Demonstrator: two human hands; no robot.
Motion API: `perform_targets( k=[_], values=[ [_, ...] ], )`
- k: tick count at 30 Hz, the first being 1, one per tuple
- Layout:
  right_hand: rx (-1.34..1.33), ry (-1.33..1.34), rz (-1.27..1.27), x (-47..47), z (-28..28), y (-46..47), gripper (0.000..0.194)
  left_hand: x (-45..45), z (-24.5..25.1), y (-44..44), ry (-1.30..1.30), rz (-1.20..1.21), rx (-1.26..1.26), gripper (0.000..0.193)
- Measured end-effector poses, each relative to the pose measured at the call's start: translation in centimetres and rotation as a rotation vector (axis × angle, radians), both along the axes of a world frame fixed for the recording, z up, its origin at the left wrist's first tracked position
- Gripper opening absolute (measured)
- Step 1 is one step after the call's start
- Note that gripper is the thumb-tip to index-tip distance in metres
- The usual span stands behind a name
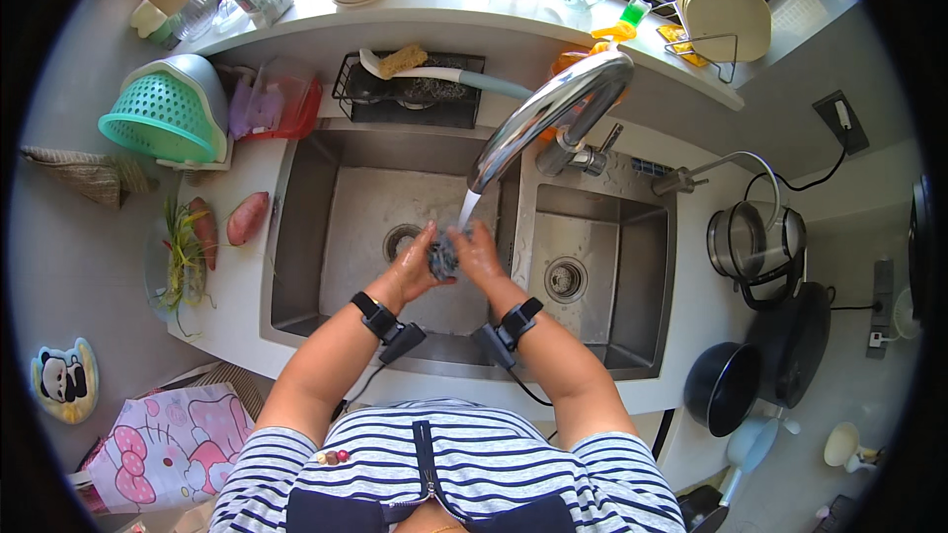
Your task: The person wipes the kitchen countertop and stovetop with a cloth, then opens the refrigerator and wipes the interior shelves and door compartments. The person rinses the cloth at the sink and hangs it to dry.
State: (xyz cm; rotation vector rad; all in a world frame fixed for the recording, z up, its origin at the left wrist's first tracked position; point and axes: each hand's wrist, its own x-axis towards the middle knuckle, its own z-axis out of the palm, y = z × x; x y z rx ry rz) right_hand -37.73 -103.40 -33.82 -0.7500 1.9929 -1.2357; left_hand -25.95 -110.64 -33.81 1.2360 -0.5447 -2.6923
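Water runs from the chrome faucet point(552, 107) onto a small dark, see-through object point(443, 255), blurred, perhaps a glass or cup. My left hand point(415, 266) grips it from the left side. Against its upper right lies my right hand point(476, 253), fingers bent at the rim under the stream; whether these fingers hold it or rub it is blurred. Both hands are wet and hover over the large basin of the stainless steel sink point(370, 196), close to its drain point(404, 238).
Right of the hands is a smaller basin point(603, 237). Two sweet potatoes point(248, 218) and a sprouting plant point(181, 259) lie on the left counter. A wire rack point(407, 92) with a long-handled brush point(444, 75) stands behind the sink. A glass kettle point(755, 240) and pans point(722, 389) stand right.
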Motion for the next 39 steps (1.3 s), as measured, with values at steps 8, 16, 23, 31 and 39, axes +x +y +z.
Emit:
perform_targets(
  k=[8,16,23,31,39],
  values=[
    [-0.084,0.323,0.140,4.6,2.2,-0.2,0.030,-0.2,-4.4,-0.1,0.361,0.035,-0.079,0.028],
    [0.104,0.270,0.248,-2.4,2.3,1.6,0.030,2.8,-0.5,-2.9,-0.176,0.239,-0.311,0.031],
    [-0.239,-0.279,0.072,-4.7,6.7,2.6,0.033,5.5,0.9,-6.3,-0.162,0.422,-0.367,0.023],
    [-0.132,-0.310,0.106,-4.0,6.1,3.2,0.030,4.3,4.6,-4.8,-0.038,0.274,-0.272,0.025],
    [-0.154,-0.235,0.366,-1.5,7.2,2.1,0.026,1.5,5.5,-1.5,-0.058,-0.015,-0.676,0.031]
  ],
)
